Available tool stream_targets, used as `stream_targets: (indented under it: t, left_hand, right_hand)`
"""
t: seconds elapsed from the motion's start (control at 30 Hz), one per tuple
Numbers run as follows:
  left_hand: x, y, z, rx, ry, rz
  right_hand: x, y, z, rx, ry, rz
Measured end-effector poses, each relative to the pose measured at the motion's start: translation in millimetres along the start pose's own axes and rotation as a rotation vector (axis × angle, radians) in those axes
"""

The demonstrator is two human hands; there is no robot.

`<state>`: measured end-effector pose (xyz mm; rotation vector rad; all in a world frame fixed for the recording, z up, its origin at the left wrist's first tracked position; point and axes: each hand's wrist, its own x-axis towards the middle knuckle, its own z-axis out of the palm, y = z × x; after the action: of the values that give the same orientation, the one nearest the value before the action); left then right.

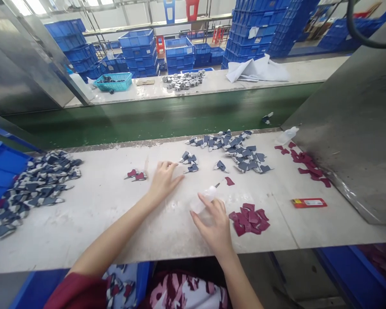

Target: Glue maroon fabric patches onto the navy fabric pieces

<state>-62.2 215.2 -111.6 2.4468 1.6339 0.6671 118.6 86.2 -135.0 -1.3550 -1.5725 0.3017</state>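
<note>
My left hand (164, 179) rests over the white table, its thumb stretched toward a small group of grey-blue and white parts (189, 161). Nothing shows in it. My right hand (215, 221) is curled round a translucent white bottle (199, 202), whose dark thin tip points up and right toward a single maroon piece (229, 181). Just right of that hand lies a pile of maroon pieces (250, 219). Two parts with maroon pieces on them (140, 176) lie left of my left hand. One grey-blue part (220, 166) sits apart, above the bottle tip.
Heaps of grey-blue parts lie at the left (38, 184) and back centre (244, 152). At the right are more maroon pieces (309, 165), a clear bottle (287, 136) and a red packet (309, 203). A green conveyor belt (167, 118) runs behind the table (96, 214).
</note>
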Motion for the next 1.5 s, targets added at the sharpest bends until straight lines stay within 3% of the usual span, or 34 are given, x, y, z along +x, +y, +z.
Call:
stream_targets:
  t: [0.13,0.27,0.47,0.6,0.77,1.5]
  left_hand:
    - [24.1,17.1,24.5,-0.106,-0.104,-0.005]
    - [-0.1,24.2,17.2,-0.126,-0.131,0.018]
    - [-82.9,38.7,-2.9,-0.276,-0.141,-0.042]
    - [-110.1,48.7,-1.0,-0.396,-0.069,-0.13]
    - [-114.0,54.3,3.0,-0.454,-0.013,-0.177]
    - [-114.8,55.0,3.0,-0.484,-0.007,-0.188]
  right_hand:
    - [-6.0,-3.5,-14.6,0.106,0.239,0.05]
    - [-15.6,-1.7,-24.1,0.113,0.382,0.143]
    - [-19.6,1.0,-18.5,0.206,0.3,0.204]
    - [-21.3,1.2,-12.0,0.197,0.214,0.212]
    - [-18.3,0.3,-10.5,0.155,0.186,0.156]
    - [-14.5,-3.0,-11.7,0.044,0.235,0.136]
